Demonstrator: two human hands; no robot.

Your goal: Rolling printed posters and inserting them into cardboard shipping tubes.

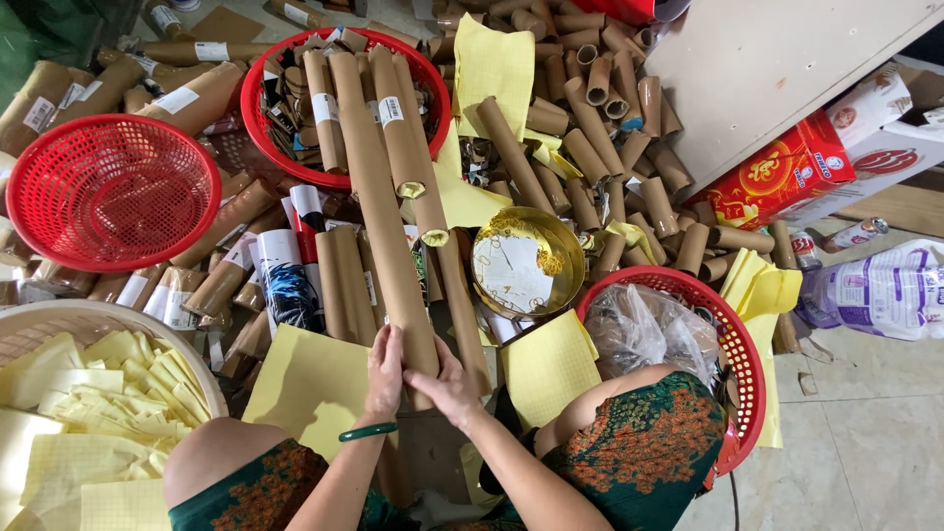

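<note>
Floor perhaps tiled, three red baskets (113, 192), left hand (384, 374), right hand (448, 385) gripping one long tube (379, 197)

The long tube (379, 197) is matt brown cardboard, smooth. The small tubes (600, 118) are the same cardboard. The baskets (108, 192) are glossy red plastic mesh. The bowl (526, 264) is shiny golden metal. The sheets (497, 64) are thin matt yellow paper. The bag (644, 324) is clear crinkled plastic film
</note>
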